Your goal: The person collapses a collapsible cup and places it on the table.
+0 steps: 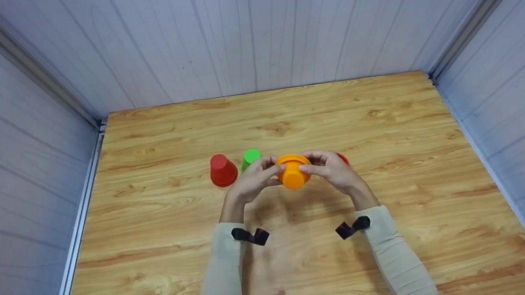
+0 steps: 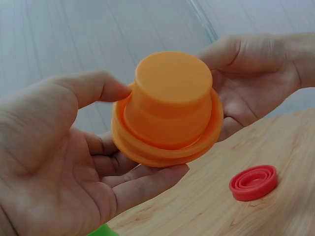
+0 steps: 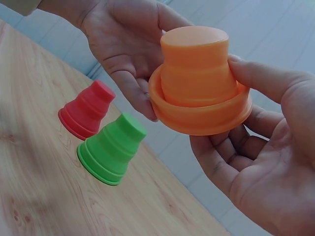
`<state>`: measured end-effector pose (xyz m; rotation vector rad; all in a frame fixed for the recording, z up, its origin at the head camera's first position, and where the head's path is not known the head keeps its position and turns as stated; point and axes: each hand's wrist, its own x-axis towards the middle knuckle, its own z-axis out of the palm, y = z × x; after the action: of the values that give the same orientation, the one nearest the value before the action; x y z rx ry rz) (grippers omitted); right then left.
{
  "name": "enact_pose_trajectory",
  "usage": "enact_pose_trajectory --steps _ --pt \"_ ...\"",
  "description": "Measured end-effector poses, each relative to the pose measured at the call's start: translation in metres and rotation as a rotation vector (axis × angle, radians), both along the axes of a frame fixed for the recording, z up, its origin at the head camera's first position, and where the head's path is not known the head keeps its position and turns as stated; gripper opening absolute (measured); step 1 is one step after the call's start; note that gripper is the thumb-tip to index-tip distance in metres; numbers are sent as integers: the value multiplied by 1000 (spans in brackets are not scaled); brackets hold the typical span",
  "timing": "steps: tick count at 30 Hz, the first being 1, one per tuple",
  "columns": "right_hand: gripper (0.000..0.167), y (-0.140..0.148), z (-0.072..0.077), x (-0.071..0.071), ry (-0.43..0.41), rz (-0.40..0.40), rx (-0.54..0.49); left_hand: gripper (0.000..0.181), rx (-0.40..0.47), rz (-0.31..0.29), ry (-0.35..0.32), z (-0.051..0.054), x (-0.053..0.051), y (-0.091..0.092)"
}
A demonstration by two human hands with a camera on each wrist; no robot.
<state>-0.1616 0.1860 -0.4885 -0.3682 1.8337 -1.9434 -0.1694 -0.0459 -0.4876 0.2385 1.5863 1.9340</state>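
Note:
An orange collapsible cup (image 1: 293, 177) is held up off the table between both hands, its small closed end facing the head camera. Its wide outer ring is folded back around the narrower body, plain to see in the left wrist view (image 2: 170, 108). My left hand (image 1: 254, 180) grips the ring from the left, thumb on the near side and fingers behind. From the right, my right hand (image 1: 333, 170) holds the same ring, with the thumb against the cup's body. Behind the left hand stands a green cup (image 3: 112, 149), extended, narrow end up.
Left of the green cup, a red cup (image 1: 222, 171) stands extended with its narrow end up. Another red cup (image 2: 253, 182) lies collapsed flat on the wooden table (image 1: 157, 251), partly hidden behind the right hand in the head view. Pale panel walls (image 1: 252, 34) enclose the table.

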Motion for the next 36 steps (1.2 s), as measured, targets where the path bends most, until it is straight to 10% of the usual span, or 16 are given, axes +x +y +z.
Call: enact_pose_trajectory --steps 26,36 --pt "24 -9 8 5 166 -150 158 15 -130 -2 139 9 0 8" --pt "36 -5 2 4 82 -65 -14 16 -151 58 208 8 3 5"
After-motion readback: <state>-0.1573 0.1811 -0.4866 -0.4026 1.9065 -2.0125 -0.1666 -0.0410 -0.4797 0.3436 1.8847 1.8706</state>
